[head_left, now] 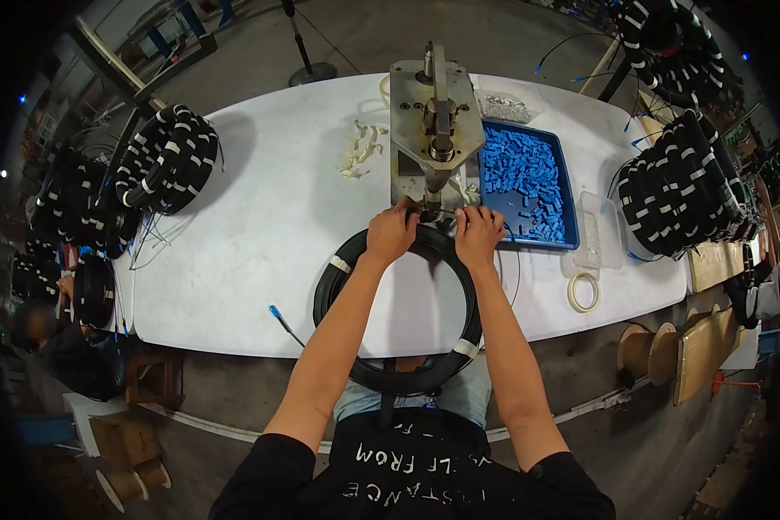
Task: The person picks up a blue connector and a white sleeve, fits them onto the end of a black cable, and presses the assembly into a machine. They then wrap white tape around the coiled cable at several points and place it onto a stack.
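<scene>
Both hands are up at the base of the metal press (435, 130), a grey steel machine with a flat plate and a vertical shaft, standing near the far edge of the white table (260, 234). The left hand (392, 232) curls over the top of the black cable coil (338, 277), knuckles up, fingers folded down around something at the foot of the press; what exactly they pinch is too small to tell. The right hand (478, 236) sits just beside it, fingers bent and close together on a thin black cable end, right against the press base.

The coil is a big glossy ring of smooth black cable, bound with white tape bands, lying at the near edge of the table and hanging over it toward the person. Its far arc passes directly under both hands, touching the left palm.

Just right of the press sits a blue plastic tray (566, 186), rectangular, heaped with small blue connector pieces (520, 186). Near the right edge, a clear plastic box (600, 230) and a pale tape ring (583, 292). Left of the press, a little pile of white scraps (360, 149). At the left end, stacked black coils (166, 159) with white bands.
</scene>
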Demonstrator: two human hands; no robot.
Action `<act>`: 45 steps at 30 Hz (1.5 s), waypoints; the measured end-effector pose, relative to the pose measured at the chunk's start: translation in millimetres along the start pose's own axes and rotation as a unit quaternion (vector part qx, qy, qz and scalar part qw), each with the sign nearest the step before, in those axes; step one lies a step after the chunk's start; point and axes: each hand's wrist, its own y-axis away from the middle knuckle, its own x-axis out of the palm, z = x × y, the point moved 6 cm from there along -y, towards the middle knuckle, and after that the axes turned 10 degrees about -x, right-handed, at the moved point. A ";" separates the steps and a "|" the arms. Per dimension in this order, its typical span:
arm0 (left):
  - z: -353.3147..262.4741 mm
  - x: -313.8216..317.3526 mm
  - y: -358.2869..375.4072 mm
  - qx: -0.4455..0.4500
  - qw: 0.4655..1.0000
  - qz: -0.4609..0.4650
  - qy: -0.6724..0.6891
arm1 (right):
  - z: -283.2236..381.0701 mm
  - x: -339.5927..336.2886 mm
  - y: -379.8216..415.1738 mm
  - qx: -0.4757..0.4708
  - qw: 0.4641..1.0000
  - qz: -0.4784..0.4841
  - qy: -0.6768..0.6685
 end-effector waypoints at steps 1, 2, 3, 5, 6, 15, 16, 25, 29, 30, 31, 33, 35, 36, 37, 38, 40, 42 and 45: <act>-0.8 -0.3 -1.2 0.004 1.000 -0.003 0.000 | -0.2 -0.6 -1.7 -0.001 1.000 -0.005 0.000; -0.8 -1.0 -0.7 0.004 1.000 -0.005 0.008 | 0.2 -0.5 -1.9 0.000 1.000 -0.005 -0.001; -1.4 -2.2 0.5 0.003 1.000 -0.007 0.017 | 0.4 0.0 -1.7 0.001 1.000 -0.003 -0.004; -2.3 -3.5 1.7 0.002 1.000 -0.007 0.007 | 0.1 1.0 -2.0 0.006 1.000 -0.004 -0.001; -2.7 -3.4 1.8 0.000 1.000 -0.007 -0.001 | -0.8 1.5 -2.3 0.012 1.000 -0.004 0.001; -0.7 0.7 -4.3 -0.028 0.999 -0.004 -0.021 | -2.4 2.9 -6.0 0.037 0.999 -0.006 0.008; -1.8 1.0 -4.5 -0.028 0.999 -0.002 -0.020 | -2.0 2.6 -6.4 0.038 0.999 -0.006 0.009; -6.5 -2.8 -2.2 -0.024 0.999 -0.002 -0.029 | 0.6 2.9 -6.3 0.038 0.998 0.022 0.042; -3.0 0.8 -2.4 -0.034 0.999 0.006 -0.025 | 1.6 1.2 -5.1 0.033 0.999 0.025 0.035; -3.8 0.2 -3.2 -0.032 0.999 0.006 -0.024 | 1.7 1.1 -5.9 0.029 0.999 0.023 0.034; -4.2 -0.6 -3.0 -0.032 0.999 0.006 -0.024 | 1.8 1.3 -5.9 0.029 0.999 0.023 0.034; -3.4 0.2 -2.2 -0.040 0.999 0.011 -0.031 | 2.1 0.8 -5.4 0.027 0.999 0.019 0.035; -2.6 0.8 -2.7 -0.038 0.999 0.008 -0.037 | 1.8 0.7 -5.8 0.022 0.999 0.019 0.034; -3.0 0.3 -2.4 -0.036 0.998 0.005 -0.043 | 2.1 0.7 -5.2 0.017 0.999 0.018 0.033; -3.4 -0.1 -2.7 -0.035 0.998 0.005 -0.043 | 2.0 0.9 -5.3 0.018 0.999 0.017 0.034; -3.8 -0.4 -2.8 -0.036 0.999 0.006 -0.040 | 2.2 0.9 -5.5 0.016 0.999 0.015 0.032; -2.3 1.9 -2.1 -0.038 0.999 0.009 -0.036 | 1.9 1.0 -4.3 0.015 0.999 0.015 0.031; -1.9 1.6 -2.8 -0.032 0.999 0.000 -0.025 | 2.6 0.5 -4.9 0.013 0.999 0.011 0.031; -0.3 2.5 -3.1 -0.036 0.999 0.006 -0.019 | 1.7 1.8 -5.4 0.023 0.999 0.025 0.031</act>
